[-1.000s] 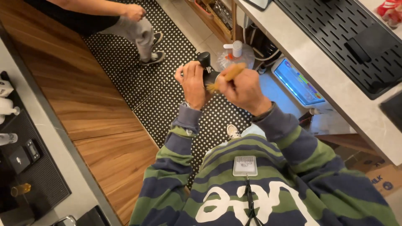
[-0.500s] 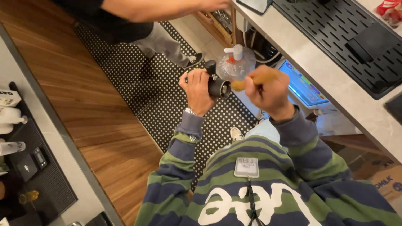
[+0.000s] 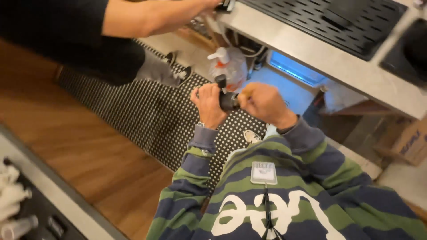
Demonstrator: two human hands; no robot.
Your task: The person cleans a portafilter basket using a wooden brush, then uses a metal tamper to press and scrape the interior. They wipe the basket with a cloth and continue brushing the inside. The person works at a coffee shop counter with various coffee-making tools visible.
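Above the dotted floor mat (image 3: 147, 115), both hands met at chest height on a small dark cylindrical tool (image 3: 226, 100). Left hand (image 3: 208, 106) had fingers wrapped shut around the tool's left end. Right hand (image 3: 263, 102) was curled tight at the tool's right end over a yellowish handle; its grip was mostly hidden. A pump bottle (image 3: 229, 66) stood on the floor just beyond. A co-worker's arm (image 3: 151, 18) reached to the steel bench (image 3: 320, 55).
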